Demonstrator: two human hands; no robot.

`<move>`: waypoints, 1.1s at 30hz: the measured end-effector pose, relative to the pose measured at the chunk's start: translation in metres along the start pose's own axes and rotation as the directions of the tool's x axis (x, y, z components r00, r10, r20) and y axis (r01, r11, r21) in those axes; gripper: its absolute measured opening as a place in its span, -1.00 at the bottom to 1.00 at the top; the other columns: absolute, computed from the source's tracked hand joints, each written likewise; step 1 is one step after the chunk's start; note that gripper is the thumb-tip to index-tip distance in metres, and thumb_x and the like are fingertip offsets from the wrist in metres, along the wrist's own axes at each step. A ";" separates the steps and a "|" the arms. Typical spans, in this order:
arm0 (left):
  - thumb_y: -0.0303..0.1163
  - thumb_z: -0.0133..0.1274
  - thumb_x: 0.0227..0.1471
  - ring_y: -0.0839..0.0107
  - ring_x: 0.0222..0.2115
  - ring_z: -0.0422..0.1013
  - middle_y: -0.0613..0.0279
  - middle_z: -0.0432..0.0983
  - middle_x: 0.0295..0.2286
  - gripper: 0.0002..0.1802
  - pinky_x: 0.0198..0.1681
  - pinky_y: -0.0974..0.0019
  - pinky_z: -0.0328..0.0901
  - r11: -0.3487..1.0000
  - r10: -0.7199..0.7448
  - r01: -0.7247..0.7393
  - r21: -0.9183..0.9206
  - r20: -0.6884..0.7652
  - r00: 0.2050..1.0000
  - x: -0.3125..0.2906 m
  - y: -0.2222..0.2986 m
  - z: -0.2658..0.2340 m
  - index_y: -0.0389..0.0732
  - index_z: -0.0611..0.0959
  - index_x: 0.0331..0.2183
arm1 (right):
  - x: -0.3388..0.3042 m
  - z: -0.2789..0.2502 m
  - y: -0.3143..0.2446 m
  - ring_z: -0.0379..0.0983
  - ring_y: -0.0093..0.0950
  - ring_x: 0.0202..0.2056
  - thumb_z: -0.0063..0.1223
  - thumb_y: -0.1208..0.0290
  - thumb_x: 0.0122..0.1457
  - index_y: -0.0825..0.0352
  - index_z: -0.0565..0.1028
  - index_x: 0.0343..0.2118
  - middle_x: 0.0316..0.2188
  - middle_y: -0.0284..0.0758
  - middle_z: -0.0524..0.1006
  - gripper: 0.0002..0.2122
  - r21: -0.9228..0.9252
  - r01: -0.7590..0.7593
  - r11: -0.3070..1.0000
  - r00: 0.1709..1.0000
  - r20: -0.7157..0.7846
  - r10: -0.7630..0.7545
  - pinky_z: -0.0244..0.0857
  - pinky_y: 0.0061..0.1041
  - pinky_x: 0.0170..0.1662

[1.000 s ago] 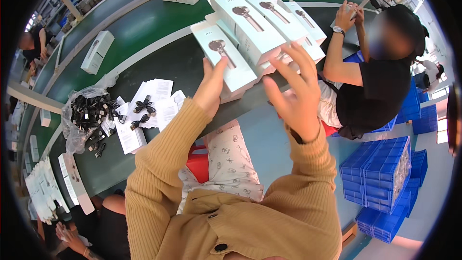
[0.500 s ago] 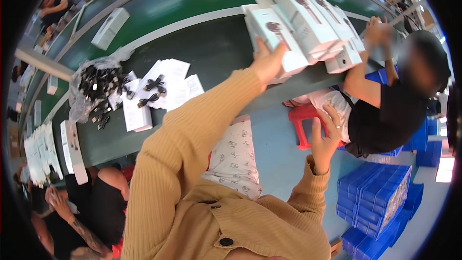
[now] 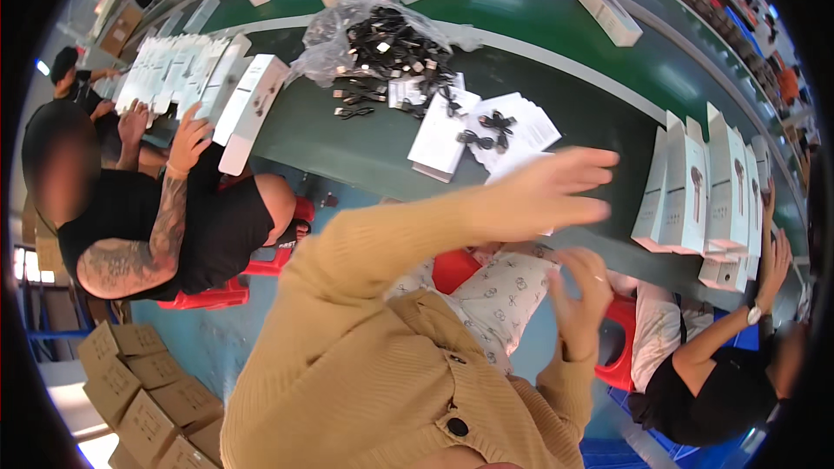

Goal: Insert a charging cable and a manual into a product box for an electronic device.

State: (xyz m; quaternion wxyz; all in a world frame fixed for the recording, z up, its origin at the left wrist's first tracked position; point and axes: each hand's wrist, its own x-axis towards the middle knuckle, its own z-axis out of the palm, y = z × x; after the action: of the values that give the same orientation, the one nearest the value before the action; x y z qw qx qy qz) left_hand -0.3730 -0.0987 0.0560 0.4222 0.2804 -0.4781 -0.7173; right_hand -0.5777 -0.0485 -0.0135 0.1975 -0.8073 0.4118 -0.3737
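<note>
Conveyor (image 3: 526, 13), green, runs behind the dark workbench (image 3: 356, 143). The person's left arm (image 3: 391, 239) stretches rightward, its left hand (image 3: 560, 187) empty, fingers spread; the right hand (image 3: 580, 300) is empty below, fingers half-curled. White cartons (image 3: 682, 191) stand clustered rightward; nearer, white leaflets (image 3: 532, 135) bear coiled black cables (image 3: 497, 122).

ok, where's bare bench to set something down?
Dark green tabletop: between white paper sheets and white cardboard boxes at right, left hand hovering nearby; between white oblong carton at left and white paper stack. Crowded: around black cable heap and clear plastic bag.
</note>
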 end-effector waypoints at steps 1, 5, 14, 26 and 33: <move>-0.45 0.09 0.01 0.24 0.11 0.22 -0.03 0.31 0.03 -0.32 0.14 0.21 0.13 0.988 0.155 -0.154 0.024 -0.015 0.988 -0.030 0.005 -0.026 -0.24 0.23 0.16 | 0.011 0.020 -0.004 0.41 -0.18 -0.19 0.23 0.55 -0.17 0.38 0.52 -0.31 -0.28 -0.19 0.50 -0.73 0.064 0.047 0.997 0.996 0.067 -0.051 0.28 -0.30 -0.10; -0.42 0.14 -0.03 0.38 -0.09 0.37 0.10 0.46 -0.13 -0.48 0.00 0.30 0.23 0.790 0.501 -0.075 0.608 -0.571 0.650 -0.148 0.039 -0.141 -0.33 0.42 -0.01 | 0.049 0.079 -0.027 0.36 -0.18 -0.15 0.28 0.39 -0.17 0.38 0.50 -0.26 -0.20 -0.16 0.46 -0.64 -0.158 0.191 0.969 0.973 0.161 -0.165 0.25 -0.28 -0.10; 0.05 0.17 -0.14 -0.03 -0.02 0.27 -0.09 0.38 -0.08 -0.22 0.02 0.06 0.22 -0.161 0.702 0.843 0.513 -0.541 0.463 -0.283 0.024 -0.319 -0.28 0.42 0.01 | 0.048 0.077 -0.010 0.36 -0.16 -0.13 0.31 0.39 -0.25 0.43 0.49 -0.24 -0.20 -0.15 0.45 -0.57 -0.276 0.164 0.947 0.959 0.271 -0.087 0.28 -0.29 -0.12; -0.37 0.11 0.03 0.31 0.05 0.19 0.06 0.21 0.06 -0.25 0.09 0.26 0.12 0.543 0.664 0.380 0.748 -0.661 0.351 -0.293 0.032 -0.292 -0.29 0.13 0.17 | 0.060 0.059 0.004 0.44 -0.15 -0.26 0.09 0.56 -0.01 0.43 0.52 -0.44 -0.37 -0.13 0.51 -0.93 -0.029 0.174 0.984 0.931 0.332 -0.154 0.34 -0.31 -0.19; -0.36 0.16 -0.05 0.26 -0.04 0.30 0.07 0.33 -0.03 -0.35 0.01 0.18 0.23 0.200 0.790 0.292 0.935 -0.330 0.516 -0.283 0.011 -0.203 -0.37 0.30 0.05 | 0.076 0.011 -0.012 0.42 -0.25 -0.40 0.07 0.50 0.01 0.35 0.47 -0.46 -0.45 -0.24 0.50 -0.94 -0.292 0.104 0.951 0.995 0.018 -0.103 0.32 -0.38 -0.36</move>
State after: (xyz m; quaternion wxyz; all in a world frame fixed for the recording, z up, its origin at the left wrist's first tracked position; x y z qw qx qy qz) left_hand -0.0681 0.0553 -0.0121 0.4548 0.6589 -0.5974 0.0449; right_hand -0.5335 -0.1033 0.0204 0.0566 -0.8487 0.4195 -0.3172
